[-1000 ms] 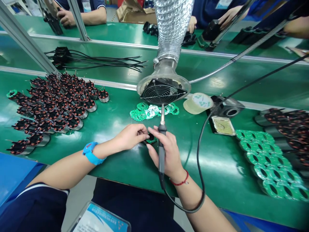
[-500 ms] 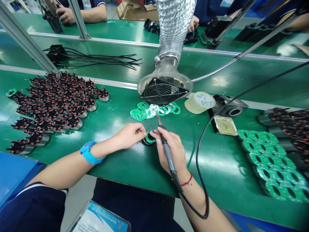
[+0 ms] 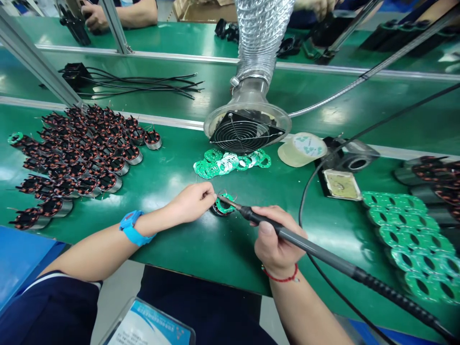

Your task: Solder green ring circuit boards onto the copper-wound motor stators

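My left hand [image 3: 192,201] pinches the left edge of a small wound coil [image 3: 223,205] topped with a green ring board, resting on the green bench. My right hand [image 3: 275,237] grips a grey soldering iron [image 3: 298,240] like a pen. The iron lies nearly level, and its tip touches the ring board near my left fingertips. Its black cable runs off to the lower right.
Several copper-wound coils [image 3: 79,158] crowd the left. Loose green ring boards [image 3: 230,163] lie under a fume extractor fan [image 3: 246,129]. A solder spool [image 3: 302,148], sponge tray [image 3: 341,184] and finished coils with green tops [image 3: 409,239] are right. Other people's hands [image 3: 91,14] work beyond the bench.
My right hand swung the soldering iron from upright down to nearly level, bringing its tip onto the ring board. My left hand stayed on the coil.
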Available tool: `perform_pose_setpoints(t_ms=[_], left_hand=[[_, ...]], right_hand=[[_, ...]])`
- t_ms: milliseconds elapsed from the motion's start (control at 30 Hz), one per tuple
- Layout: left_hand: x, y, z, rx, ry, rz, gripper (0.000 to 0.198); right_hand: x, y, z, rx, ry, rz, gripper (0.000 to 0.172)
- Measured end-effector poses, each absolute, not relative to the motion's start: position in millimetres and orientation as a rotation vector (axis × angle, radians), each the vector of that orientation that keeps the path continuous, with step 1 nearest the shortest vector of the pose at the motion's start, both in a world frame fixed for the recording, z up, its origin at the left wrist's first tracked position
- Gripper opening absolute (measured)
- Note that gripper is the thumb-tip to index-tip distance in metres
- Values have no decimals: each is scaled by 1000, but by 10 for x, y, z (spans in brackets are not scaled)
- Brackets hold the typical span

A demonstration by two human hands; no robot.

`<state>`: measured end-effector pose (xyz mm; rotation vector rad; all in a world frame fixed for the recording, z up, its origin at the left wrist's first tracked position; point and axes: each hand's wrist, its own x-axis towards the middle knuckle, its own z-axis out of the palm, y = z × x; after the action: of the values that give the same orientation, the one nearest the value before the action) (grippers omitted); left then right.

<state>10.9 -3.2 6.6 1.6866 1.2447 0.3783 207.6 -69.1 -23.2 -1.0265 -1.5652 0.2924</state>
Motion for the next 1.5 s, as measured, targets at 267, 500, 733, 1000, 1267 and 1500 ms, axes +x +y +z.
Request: perform_pose_setpoints(t_ms=[267, 500, 733, 1000, 1267, 1500], left_hand=[[117, -37, 64, 1705, 1247, 387, 19], [146, -80, 85, 1756, 1283, 419, 21], [205, -103, 108, 1850, 1377, 403, 21], [229, -110, 113, 1859, 1389, 423, 21], [165, -22, 30, 1671, 1263, 430, 15], [125, -129, -50, 1957, 1034, 483, 54]], right_hand=[[2064, -674, -193, -985, -1561, 234, 13], [2065, -704, -147, -1054, -1648, 213, 12], [2071, -714, -176, -1048, -1653, 169, 13], [2002, -645, -202, -1302, -1582, 370, 42], [1967, -556, -276, -1365, -1818, 619, 50], [1953, -584, -287, -1445, -1736, 588, 50]])
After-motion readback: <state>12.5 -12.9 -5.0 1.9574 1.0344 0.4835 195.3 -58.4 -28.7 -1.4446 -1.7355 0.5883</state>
